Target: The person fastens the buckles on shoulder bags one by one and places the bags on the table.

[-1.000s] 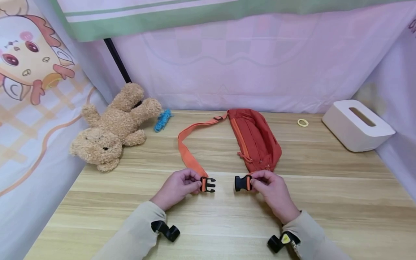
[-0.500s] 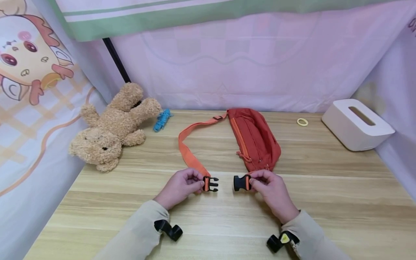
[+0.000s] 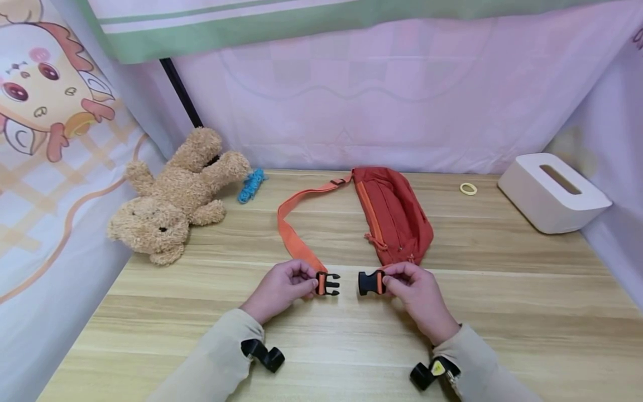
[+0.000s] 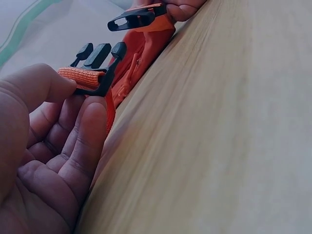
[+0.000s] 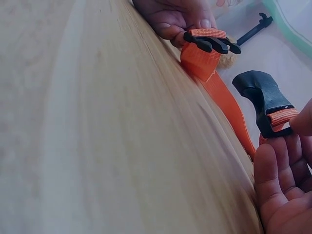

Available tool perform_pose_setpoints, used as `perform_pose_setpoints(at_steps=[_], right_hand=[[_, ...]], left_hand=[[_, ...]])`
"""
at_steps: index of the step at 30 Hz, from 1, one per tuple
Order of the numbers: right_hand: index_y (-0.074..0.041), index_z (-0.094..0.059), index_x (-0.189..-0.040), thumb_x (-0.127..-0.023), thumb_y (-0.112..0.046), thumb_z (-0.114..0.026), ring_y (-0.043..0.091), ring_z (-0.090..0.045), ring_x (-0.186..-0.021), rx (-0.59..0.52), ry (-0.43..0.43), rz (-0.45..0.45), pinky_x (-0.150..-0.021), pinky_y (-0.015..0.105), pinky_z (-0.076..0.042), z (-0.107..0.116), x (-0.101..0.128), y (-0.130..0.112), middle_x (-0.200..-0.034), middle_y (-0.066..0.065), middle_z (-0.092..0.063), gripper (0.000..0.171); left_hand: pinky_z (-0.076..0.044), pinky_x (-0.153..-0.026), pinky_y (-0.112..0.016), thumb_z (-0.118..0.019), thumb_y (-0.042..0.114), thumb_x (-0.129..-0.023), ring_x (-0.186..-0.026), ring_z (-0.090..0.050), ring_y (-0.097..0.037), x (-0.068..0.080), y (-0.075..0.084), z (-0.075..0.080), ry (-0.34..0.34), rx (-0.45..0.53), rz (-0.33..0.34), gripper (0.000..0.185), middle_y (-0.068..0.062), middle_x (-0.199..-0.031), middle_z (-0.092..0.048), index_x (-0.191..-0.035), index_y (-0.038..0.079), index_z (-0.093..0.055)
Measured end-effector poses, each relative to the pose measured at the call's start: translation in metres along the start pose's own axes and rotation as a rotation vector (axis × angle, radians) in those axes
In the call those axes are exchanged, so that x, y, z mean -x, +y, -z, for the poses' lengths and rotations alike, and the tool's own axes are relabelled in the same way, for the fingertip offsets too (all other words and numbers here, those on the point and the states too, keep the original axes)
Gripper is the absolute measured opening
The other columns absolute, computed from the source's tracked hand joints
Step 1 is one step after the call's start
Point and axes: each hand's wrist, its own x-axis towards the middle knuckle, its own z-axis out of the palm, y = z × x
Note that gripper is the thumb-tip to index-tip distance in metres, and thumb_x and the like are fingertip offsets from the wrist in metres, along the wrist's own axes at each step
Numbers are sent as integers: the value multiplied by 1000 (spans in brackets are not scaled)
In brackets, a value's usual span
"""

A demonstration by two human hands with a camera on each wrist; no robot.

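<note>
Head view: our left hand [image 3: 278, 287] pinches the pronged buckle [image 3: 327, 283]; our right hand [image 3: 417, 290] pinches the socket buckle [image 3: 369, 283], a small gap between them above the table [image 3: 502, 290], near the red waist bag [image 3: 394, 215].

Left wrist view: thumb and fingers [image 4: 90, 126] clamp the strap end [image 4: 80, 78].

Right wrist view: the socket buckle sits at our fingertips [image 5: 273, 156].

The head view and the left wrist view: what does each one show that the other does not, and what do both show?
Only the head view shows the teddy bear, the white box, the yellow ring and the whole red bag. Only the left wrist view shows the left hand from its palm side, thumb and fingers pinching the strap at the pronged clip. Both show the socket clip held by the right hand, apart from the pronged clip, and the table.
</note>
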Motion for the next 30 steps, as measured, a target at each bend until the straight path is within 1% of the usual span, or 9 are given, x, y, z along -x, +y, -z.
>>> perform_pose_setpoints(at_steps=[6, 15, 30], right_hand=[[6, -67, -102, -91, 0, -68, 15, -63, -76, -14, -10, 10, -67, 27, -55, -2, 0, 0, -100, 13, -69, 13], [6, -66, -102, -91, 1, -67, 16, -63, -74, -23, -14, 12, -67, 28, -55, -3, 0, -2, -98, 13, -69, 12], [5, -67, -102, -91, -1, -68, 15, -63, -76, -31, -31, 25, -67, 28, -55, -4, 1, -2, -105, 13, -70, 13]], left_hand=[[-55, -66, -27, -69, 7, -95, -77, -68, -20, -2, 0, -3, -4, -5, -13, 9, -8, -87, -68, -101, 2, -64], [-55, -68, -28, -69, 8, -95, -77, -68, -20, -4, 2, -5, -9, 6, 2, 9, -8, -88, -68, -101, 3, -64], [-55, -68, -29, -70, 8, -95, -77, -68, -20, -8, 4, -12, -9, -6, -7, 8, -7, -86, -68, -100, 4, -65]])
